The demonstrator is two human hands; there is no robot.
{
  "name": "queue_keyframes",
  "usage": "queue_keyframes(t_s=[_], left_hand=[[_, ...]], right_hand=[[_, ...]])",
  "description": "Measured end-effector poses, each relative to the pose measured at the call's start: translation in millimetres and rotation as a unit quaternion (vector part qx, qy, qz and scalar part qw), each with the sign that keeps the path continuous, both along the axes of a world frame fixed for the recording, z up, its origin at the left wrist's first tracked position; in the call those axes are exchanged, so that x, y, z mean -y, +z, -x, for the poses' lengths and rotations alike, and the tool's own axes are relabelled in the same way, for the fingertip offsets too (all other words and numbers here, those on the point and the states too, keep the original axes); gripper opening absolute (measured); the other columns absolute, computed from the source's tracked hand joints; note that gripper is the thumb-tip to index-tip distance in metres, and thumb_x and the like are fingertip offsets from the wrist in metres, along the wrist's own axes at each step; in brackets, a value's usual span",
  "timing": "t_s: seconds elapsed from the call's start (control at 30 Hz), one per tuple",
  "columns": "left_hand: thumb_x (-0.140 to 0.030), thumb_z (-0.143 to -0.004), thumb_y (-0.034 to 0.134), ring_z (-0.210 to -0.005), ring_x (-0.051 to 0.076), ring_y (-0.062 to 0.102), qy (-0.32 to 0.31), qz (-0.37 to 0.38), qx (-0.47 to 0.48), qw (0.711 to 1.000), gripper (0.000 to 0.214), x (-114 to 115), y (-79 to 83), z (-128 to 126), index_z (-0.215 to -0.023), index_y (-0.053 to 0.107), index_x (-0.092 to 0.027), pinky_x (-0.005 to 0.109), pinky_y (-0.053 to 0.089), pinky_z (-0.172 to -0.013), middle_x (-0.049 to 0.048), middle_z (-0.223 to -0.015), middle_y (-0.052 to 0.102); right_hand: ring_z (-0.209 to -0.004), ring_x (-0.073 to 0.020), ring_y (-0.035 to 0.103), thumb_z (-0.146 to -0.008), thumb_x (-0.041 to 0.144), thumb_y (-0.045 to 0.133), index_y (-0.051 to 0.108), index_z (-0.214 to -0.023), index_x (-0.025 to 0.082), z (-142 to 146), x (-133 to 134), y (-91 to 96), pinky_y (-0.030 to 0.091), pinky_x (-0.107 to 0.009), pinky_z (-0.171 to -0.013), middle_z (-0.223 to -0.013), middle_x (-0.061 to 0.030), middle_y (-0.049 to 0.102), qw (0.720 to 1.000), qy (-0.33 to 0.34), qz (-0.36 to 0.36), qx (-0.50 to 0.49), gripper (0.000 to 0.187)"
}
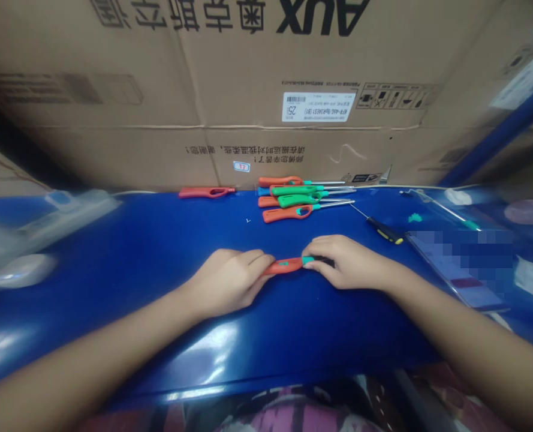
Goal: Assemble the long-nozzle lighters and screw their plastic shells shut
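Observation:
An orange handle with a green tip (288, 264) lies across the blue table (149, 252) between my two hands. My left hand (228, 282) is closed around its left end. My right hand (349, 261) pinches the green tip at its right end, and a dark piece shows under the fingers there. A pile of several orange and green handled tools with metal shafts (300, 198) lies behind, near the cardboard box. One single orange handle (205, 192) lies apart to the left of the pile.
A large cardboard box (257, 90) stands along the table's far edge. A black and yellow screwdriver (385, 231) and a phone (459, 264) lie to the right. White blurred objects (23, 270) sit at the left. A blue rack post (495, 138) rises at the right.

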State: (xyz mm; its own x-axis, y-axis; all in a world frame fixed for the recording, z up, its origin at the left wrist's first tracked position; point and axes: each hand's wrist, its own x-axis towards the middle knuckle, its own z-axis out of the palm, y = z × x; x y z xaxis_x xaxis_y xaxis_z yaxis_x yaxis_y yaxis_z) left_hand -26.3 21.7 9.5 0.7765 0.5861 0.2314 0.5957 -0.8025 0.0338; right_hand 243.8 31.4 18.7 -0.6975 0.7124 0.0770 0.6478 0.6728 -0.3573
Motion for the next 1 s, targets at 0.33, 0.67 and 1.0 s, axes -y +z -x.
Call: queue_keyframes(t_s=[0.33, 0.67, 1.0], left_hand=[[-0.041, -0.092, 0.062, -0.098, 0.023, 0.065, 0.089, 0.128, 0.053, 0.986, 0.030, -8.4, 3.8, 1.2, -0.117, 0.062, -0.023, 0.034, 0.054, -0.077, 0.0040, -0.113, 0.064], [-0.027, -0.090, 0.064, -0.078, 0.016, 0.061, 0.083, 0.199, 0.115, 0.970, 0.027, -12.5, 4.6, 4.2, -0.115, 0.068, -0.018, 0.030, 0.051, -0.070, 0.0061, -0.103, 0.062], [-0.032, -0.088, 0.069, -0.084, 0.019, 0.065, 0.114, 0.181, 0.093, 0.972, 0.033, -11.6, 7.9, 3.8, -0.119, 0.069, -0.021, 0.031, 0.053, -0.072, 0.0078, -0.113, 0.065]], right_hand=[[-0.085, -0.0192, 0.058, -0.091, 0.036, 0.061, 0.063, -0.094, 0.021, -27.7, -14.9, 13.8, 0.043, -0.029, -0.072, -0.099, -0.0054, 0.063, 0.993, -0.090, 0.002, 0.080, 0.015], [-0.109, -0.0376, 0.059, -0.087, 0.036, 0.062, 0.061, -0.115, 0.009, -83.2, -27.9, 34.2, 0.049, -0.041, -0.081, -0.114, -0.0221, 0.061, 0.807, -0.462, 0.077, 0.360, 0.039], [-0.080, -0.0326, 0.065, -0.090, 0.042, 0.050, 0.067, -0.093, 0.015, -83.8, -13.5, 55.3, 0.040, -0.038, -0.061, -0.092, -0.0207, 0.068, 0.834, -0.506, -0.038, 0.216, 0.032]])
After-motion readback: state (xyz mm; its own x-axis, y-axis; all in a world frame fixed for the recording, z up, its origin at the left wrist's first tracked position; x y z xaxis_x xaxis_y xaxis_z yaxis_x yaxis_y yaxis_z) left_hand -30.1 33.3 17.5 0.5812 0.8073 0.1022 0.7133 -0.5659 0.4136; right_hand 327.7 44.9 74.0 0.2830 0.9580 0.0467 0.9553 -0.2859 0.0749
